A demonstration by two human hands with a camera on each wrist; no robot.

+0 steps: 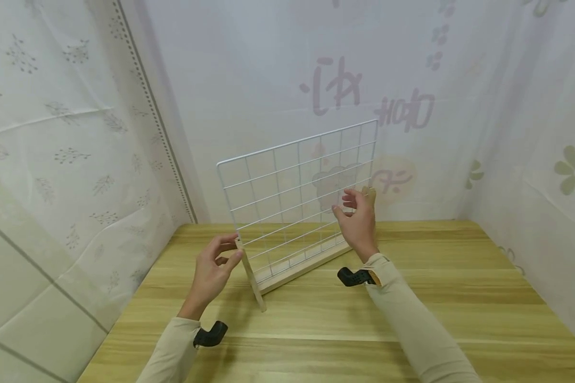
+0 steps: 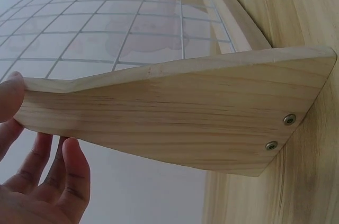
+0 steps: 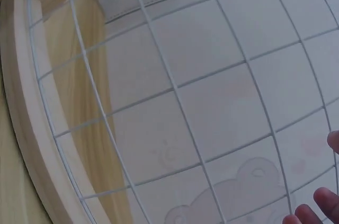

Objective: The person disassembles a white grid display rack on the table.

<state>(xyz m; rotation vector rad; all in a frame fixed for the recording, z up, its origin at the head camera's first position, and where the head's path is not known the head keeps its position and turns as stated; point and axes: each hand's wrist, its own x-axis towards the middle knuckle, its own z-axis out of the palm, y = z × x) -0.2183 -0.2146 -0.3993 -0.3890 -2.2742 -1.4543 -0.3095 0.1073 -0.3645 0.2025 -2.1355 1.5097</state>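
Observation:
A white wire grid panel [image 1: 297,142] leans back in a wooden stand on the table. My left hand [image 1: 213,271] holds the upper end of the stand's left side board [image 1: 253,279], thumb on one edge and fingers on the other. In the left wrist view, two metal screws [image 2: 289,119] show near that board [image 2: 159,107]'s lower end. A wooden crossbar [image 1: 306,267] runs along the grid's bottom edge. My right hand [image 1: 359,223] is in front of the grid's right part, fingers loosely bent and holding nothing. It partly hides the right side board [image 1: 371,197].
The stand rests on a wood-grain table [image 1: 306,340]. Behind it hangs a pale curtain [image 1: 249,96] with printed lettering, and patterned cloths [image 1: 76,159] close off both sides. Each wrist wears a black camera mount [image 1: 211,334].

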